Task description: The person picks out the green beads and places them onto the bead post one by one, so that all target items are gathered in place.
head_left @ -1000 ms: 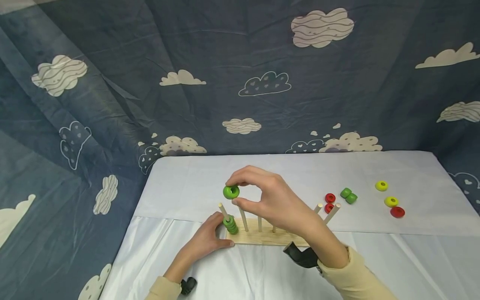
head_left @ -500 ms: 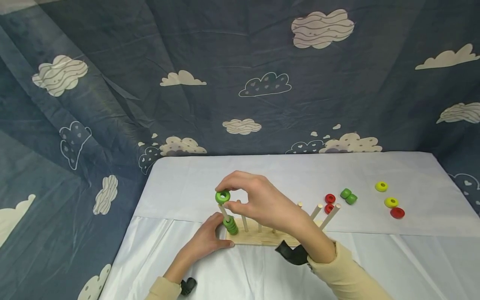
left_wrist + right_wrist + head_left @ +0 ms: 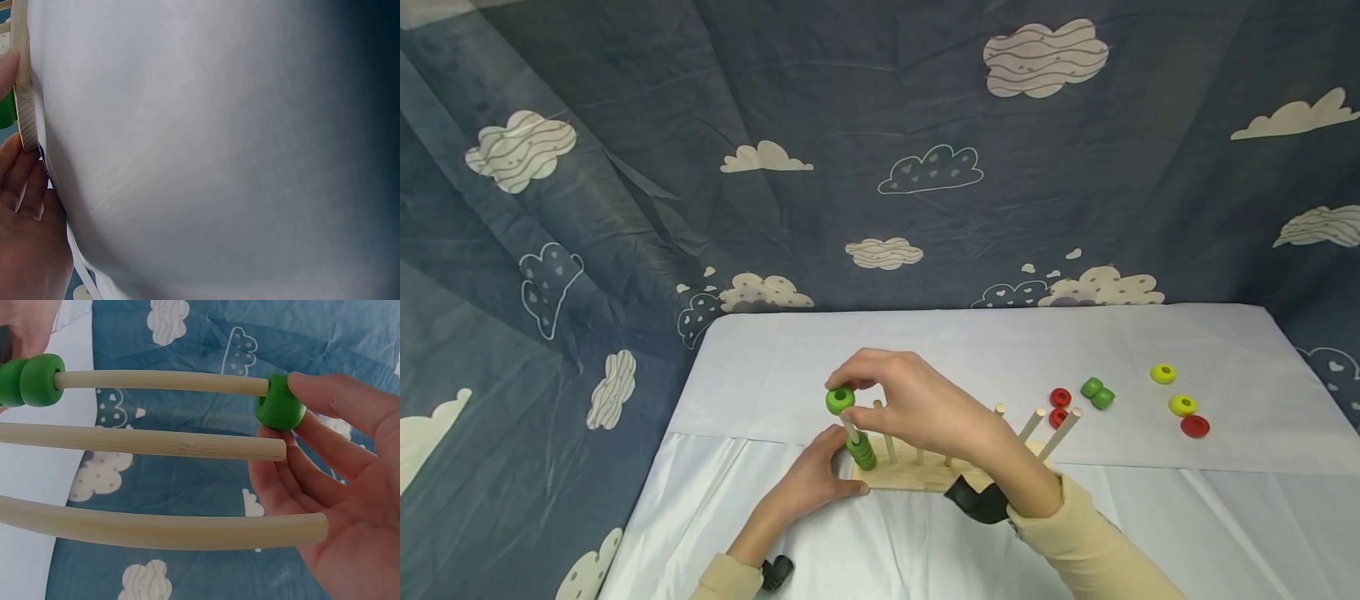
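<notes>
Between thumb and fingertips, my right hand [image 3: 917, 408] pinches a green bead [image 3: 834, 406] at the top of the leftmost peg [image 3: 162, 380]. In the right wrist view the peg's tip sits at the bead's hole. Lower on that peg are several stacked green beads [image 3: 862, 452]. My left hand [image 3: 805, 479] grips the left end of the wooden peg board [image 3: 910, 477], thumb at the front and fingers behind. The left wrist view shows these fingers [image 3: 25, 178] against the board's end [image 3: 28, 119]. My right hand and forearm hide part of the board.
Bare pegs [image 3: 1032, 423] rise from the board to the right. On the white cloth [image 3: 985, 350], further right, lie two red beads [image 3: 1056, 406], two green beads [image 3: 1102, 398], two yellow beads [image 3: 1183, 412] and another red bead [image 3: 1195, 426]. A dark cloud-patterned cloth [image 3: 850, 100] hangs behind.
My right hand has moved left and slightly down, bringing the green bead from beside the leftmost peg onto its tip. The left hand has stayed on the board.
</notes>
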`<state>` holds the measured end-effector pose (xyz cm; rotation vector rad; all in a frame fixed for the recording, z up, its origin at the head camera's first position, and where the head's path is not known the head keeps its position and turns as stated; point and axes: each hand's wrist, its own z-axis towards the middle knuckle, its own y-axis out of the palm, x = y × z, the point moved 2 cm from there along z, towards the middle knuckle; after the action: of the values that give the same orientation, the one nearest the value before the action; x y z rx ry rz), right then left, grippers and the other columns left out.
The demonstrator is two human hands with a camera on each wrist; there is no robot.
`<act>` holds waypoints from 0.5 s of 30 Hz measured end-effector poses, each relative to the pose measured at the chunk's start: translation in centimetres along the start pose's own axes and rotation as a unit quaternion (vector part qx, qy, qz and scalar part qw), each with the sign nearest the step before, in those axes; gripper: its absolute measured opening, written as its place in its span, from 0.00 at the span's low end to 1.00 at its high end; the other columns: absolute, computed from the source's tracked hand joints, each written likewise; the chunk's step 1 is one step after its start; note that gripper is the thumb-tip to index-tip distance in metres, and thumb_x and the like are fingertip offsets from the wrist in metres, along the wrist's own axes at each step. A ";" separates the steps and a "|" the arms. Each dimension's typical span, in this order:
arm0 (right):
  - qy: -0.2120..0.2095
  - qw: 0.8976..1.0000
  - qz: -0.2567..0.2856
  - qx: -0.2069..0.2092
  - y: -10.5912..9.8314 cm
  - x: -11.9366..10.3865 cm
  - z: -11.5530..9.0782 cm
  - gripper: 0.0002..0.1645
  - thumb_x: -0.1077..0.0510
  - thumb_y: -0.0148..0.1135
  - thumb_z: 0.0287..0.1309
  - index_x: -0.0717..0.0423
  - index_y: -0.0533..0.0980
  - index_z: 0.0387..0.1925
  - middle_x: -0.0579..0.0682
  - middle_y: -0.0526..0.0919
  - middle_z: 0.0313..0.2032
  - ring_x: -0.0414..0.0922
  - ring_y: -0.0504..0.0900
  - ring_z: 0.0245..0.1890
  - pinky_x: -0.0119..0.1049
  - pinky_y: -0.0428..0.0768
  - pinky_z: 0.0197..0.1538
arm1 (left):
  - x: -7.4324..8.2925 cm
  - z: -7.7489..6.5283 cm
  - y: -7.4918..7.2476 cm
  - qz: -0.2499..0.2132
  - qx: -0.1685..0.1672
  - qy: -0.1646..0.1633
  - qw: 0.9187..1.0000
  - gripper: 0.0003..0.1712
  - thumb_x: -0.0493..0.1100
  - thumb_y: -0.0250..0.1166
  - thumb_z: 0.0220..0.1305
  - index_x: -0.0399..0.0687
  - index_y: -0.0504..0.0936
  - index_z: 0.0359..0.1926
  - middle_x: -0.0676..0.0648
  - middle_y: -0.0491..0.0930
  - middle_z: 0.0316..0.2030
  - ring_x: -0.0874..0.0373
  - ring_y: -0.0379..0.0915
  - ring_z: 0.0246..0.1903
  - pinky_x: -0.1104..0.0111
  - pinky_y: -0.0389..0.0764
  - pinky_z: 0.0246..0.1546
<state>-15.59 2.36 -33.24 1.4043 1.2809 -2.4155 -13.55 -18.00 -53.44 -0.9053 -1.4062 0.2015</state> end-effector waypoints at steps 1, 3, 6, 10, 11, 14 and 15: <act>0.003 1.000 0.001 -0.004 0.0 0.0 0.0 0.16 0.61 0.69 0.58 0.48 0.81 0.49 0.34 0.80 0.43 0.34 0.77 0.45 0.31 0.77 0.51 | 0.0 0.0 0.0 0.000 -0.001 -0.003 1.000 0.33 0.49 0.79 0.48 0.67 0.75 0.54 0.61 0.71 0.55 0.58 0.62 0.63 0.53 0.61 0.67; 0.009 1.000 -0.001 -0.012 0.0 0.0 0.1 0.16 0.61 0.69 0.58 0.48 0.81 0.48 0.34 0.80 0.42 0.33 0.77 0.45 0.31 0.77 0.51 | 0.0 0.0 0.0 -0.001 -0.003 -0.004 1.000 0.32 0.49 0.79 0.48 0.67 0.75 0.55 0.60 0.70 0.58 0.57 0.60 0.65 0.52 0.60 0.68; 0.018 0.999 0.000 -0.029 0.1 -0.1 0.1 0.17 0.61 0.69 0.57 0.49 0.81 0.49 0.34 0.80 0.42 0.34 0.77 0.44 0.31 0.77 0.51 | 0.0 -0.1 0.0 -0.002 -0.008 -0.011 1.000 0.34 0.50 0.78 0.49 0.65 0.75 0.58 0.60 0.65 0.66 0.55 0.55 0.69 0.51 0.56 0.69; 0.026 0.999 -0.005 -0.040 0.3 -0.1 0.2 0.17 0.61 0.69 0.57 0.51 0.81 0.50 0.36 0.80 0.42 0.36 0.78 0.44 0.32 0.77 0.50 | -0.1 -0.2 0.1 -0.006 -0.012 -0.018 1.000 0.37 0.51 0.77 0.49 0.63 0.74 0.62 0.60 0.57 0.72 0.53 0.48 0.72 0.50 0.54 0.70; 0.025 0.999 -0.008 -0.040 0.4 -0.1 0.2 0.17 0.61 0.70 0.57 0.51 0.81 0.49 0.36 0.80 0.42 0.36 0.78 0.44 0.32 0.77 0.50 | -0.1 -0.2 0.1 -0.007 -0.012 -0.019 1.000 0.38 0.51 0.77 0.49 0.63 0.74 0.62 0.60 0.57 0.72 0.53 0.48 0.72 0.50 0.54 0.70; 0.025 0.999 -0.016 -0.045 0.4 -0.1 0.3 0.15 0.61 0.70 0.57 0.50 0.81 0.47 0.36 0.80 0.40 0.36 0.78 0.43 0.32 0.77 0.50 | 0.0 -0.2 0.0 -0.010 -0.009 -0.019 1.000 0.41 0.52 0.77 0.49 0.67 0.71 0.66 0.59 0.58 0.71 0.52 0.49 0.72 0.48 0.54 0.69; 0.026 0.998 -0.019 -0.047 0.4 -0.1 0.3 0.15 0.61 0.70 0.57 0.49 0.81 0.46 0.36 0.80 0.40 0.36 0.78 0.43 0.32 0.77 0.50 | 0.0 -0.2 0.0 -0.010 -0.008 -0.019 1.000 0.43 0.52 0.77 0.49 0.69 0.70 0.67 0.59 0.58 0.71 0.52 0.49 0.72 0.48 0.54 0.69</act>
<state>-15.56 1.82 -33.34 1.4396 1.4261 -2.3220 -13.33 -18.10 -53.44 -0.9039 -1.4542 0.1937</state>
